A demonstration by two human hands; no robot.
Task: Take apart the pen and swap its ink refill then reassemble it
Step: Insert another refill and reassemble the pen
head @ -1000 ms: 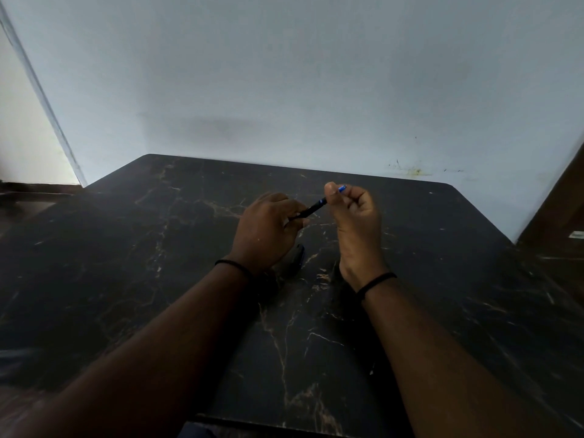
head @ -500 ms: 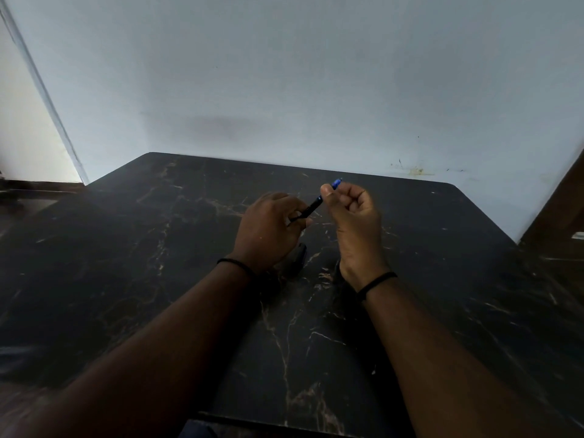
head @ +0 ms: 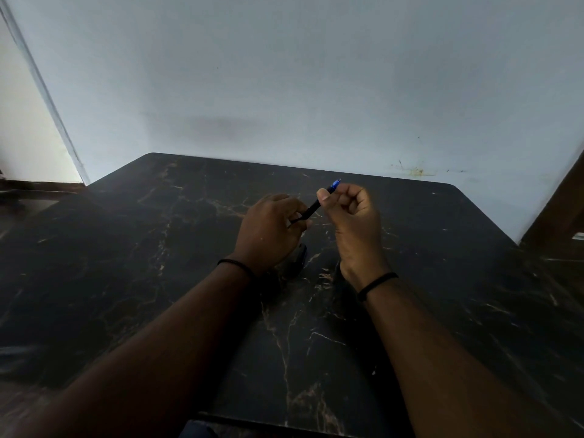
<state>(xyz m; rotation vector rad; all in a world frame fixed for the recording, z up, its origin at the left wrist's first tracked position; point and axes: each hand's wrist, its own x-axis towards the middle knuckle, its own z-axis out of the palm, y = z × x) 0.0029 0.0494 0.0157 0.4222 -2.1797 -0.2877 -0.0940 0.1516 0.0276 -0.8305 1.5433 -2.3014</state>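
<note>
A slim black pen with a blue tip section slants up to the right above the table's middle. My left hand grips its lower black end, back of the hand up. My right hand pinches the upper part just below the blue tip between thumb and curled fingers. The pen's lower end is hidden inside my left fist. Under my left hand a small dark object lies on the table, mostly covered.
The black marble table with pale veins reaches to a light blue wall at the back. A dark wooden piece stands at the right edge. A pale door frame runs along the left.
My right hand has curled tighter around the pen's upper part and shifted slightly, and the blue tip now sticks out a bit further above it. My left hand has hardly moved.
</note>
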